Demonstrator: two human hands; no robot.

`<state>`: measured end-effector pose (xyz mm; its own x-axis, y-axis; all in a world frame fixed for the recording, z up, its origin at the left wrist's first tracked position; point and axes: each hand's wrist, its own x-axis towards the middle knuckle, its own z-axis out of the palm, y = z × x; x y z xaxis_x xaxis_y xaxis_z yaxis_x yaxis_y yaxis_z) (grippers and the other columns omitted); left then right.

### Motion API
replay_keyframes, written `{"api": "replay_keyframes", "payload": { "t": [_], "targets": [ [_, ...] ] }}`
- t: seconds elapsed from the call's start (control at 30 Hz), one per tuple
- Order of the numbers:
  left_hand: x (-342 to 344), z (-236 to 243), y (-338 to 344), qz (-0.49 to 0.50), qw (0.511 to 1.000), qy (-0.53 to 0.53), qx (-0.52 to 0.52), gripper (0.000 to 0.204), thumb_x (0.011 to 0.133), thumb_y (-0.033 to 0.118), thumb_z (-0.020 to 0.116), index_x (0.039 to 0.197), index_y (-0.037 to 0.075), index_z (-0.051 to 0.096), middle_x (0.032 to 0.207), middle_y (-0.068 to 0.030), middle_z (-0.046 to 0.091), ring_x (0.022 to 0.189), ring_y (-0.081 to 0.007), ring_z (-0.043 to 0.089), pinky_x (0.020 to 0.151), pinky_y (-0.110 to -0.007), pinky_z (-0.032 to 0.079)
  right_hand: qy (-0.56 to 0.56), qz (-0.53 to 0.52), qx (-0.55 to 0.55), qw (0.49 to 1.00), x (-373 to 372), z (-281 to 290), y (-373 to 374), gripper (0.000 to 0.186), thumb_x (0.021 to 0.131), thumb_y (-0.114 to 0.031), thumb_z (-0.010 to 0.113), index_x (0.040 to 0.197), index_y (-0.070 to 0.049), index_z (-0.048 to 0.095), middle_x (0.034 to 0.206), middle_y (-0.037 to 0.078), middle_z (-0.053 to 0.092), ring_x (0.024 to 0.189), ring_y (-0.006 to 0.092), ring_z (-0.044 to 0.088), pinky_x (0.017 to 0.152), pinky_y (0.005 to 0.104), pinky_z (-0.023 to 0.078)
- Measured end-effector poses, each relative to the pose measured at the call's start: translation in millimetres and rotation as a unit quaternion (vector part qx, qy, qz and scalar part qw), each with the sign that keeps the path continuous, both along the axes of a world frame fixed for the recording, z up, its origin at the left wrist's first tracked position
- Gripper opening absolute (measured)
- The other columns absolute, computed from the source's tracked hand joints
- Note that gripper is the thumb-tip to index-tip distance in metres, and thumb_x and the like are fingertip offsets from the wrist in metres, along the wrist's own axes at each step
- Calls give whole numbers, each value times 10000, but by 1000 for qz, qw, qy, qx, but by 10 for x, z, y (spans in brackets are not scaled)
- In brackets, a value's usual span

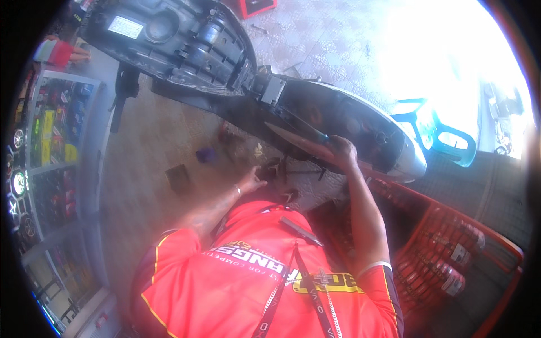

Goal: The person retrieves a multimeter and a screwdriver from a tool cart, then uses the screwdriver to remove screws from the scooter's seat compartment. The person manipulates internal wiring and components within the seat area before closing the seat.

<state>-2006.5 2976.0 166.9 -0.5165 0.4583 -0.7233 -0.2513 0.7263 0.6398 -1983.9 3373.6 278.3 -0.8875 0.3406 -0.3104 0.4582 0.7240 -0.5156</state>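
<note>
Two-wheeler: it lies ahead of you, its white tail panel (414, 164) to your right; your right hand is on it.
Seat: raised at the upper left, its dark seat underside (174, 59) facing you, with a pale label stuck on it.
Compartment: the long dark compartment (366, 121) lies uncovered, with a metal hinge block (273, 90) at its left end.
Your right hand: the right hand (342, 152) is at the near rim of the compartment, fingers curled around the teal end of a thin rod (304, 123), perhaps a screwdriver; the rod slants away up and left toward the hinge.
Your left hand: the left hand (251, 181) is well apart from the right, fingers loosely spread and grasping nothing visible, below the near side of the two-wheeler; a bracelet (238, 190) circles your wrist.
Your chest: a red shirt (225, 307) with a dark lanyard (301, 262) hanging over it.
Floor: a purple item (206, 155) and a flat brown piece (178, 178) lie left of your left hand.
Right side: a teal frame (469, 153) stands beyond the tail; nearer you, a red rack (510, 248) holds rows of red packs (451, 279).
Left side: a glass-fronted cabinet (93, 129) shows coloured goods; above it, a co-worker's hand (80, 54).
</note>
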Motion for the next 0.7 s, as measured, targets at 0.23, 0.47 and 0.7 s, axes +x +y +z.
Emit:
{"api": "replay_keyframes", "payload": {
  "t": [0.23,0.47,0.7],
  "targets": [
    [-139,76,-519,125,989,-50,-60,741,874,251,842,1470,40,455,917,-76,699,837,-143,649,749,-325,532,-7,14,2,1000,-504,-451,274,392,912,-399,725,1185,-121,763,1161,161,735,1125,364,662,987,453,506],
    [-150,96,-1453,138,980,-92,-109,766,952,513,705,1476,6,471,1259,-130,670,1160,-246,634,1003,-381,499,-9,31,-14,999,-569,-254,286,392,904,-395,738,1173,-111,767,1110,150,750,1081,358,684,954,448,519],
    [298,113,-1927,272,882,-370,-109,975,955,817,383,1510,23,489,1610,-164,431,1442,-319,467,1200,-450,353,-59,4,-61,996,-617,-169,265,415,909,-398,757,1215,-118,758,1189,145,739,1147,332,682,999,424,514]
  ]
}}
